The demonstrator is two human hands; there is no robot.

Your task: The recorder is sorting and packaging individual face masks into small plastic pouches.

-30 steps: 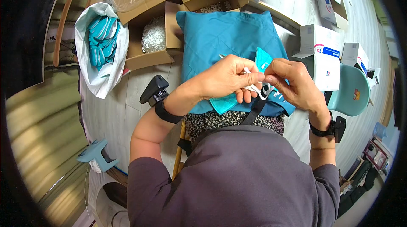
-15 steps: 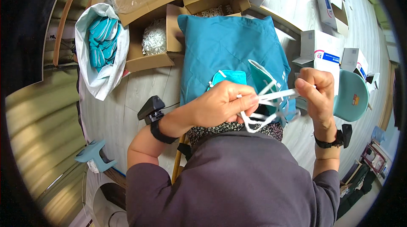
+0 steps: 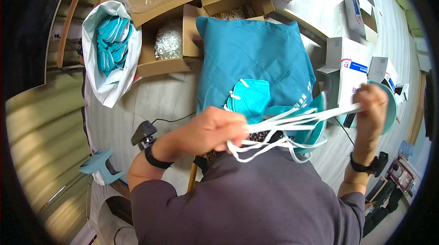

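White elastic straps (image 3: 327, 114) are stretched taut between my two hands, above my lap. My left hand (image 3: 212, 130) is closed around their left end, with loose loops dangling under it. At the other end, my right hand (image 3: 369, 108) is closed on the straps, slightly smeared by motion. A teal face mask (image 3: 314, 130) hangs among the straps nearer my right hand, partly hidden by them. Below the straps lies a small stack of flat teal face masks (image 3: 251, 98) with white clips or strap ends, resting on a teal cloth bag (image 3: 256, 48).
A white sack (image 3: 133, 69) full of teal mask pieces stands at the left. Beside it, an open carton (image 3: 148, 69) holds a bundle of white straps (image 3: 168, 41). Another carton (image 3: 206, 2) sits behind. White boxes (image 3: 354, 55) and a teal stool (image 3: 391, 112) are at the right.
My hands have moved apart, left hand leftward and right hand rightward, pulling the straps out longer. The hanging mask has shifted right, and the mask stack shows more fully.
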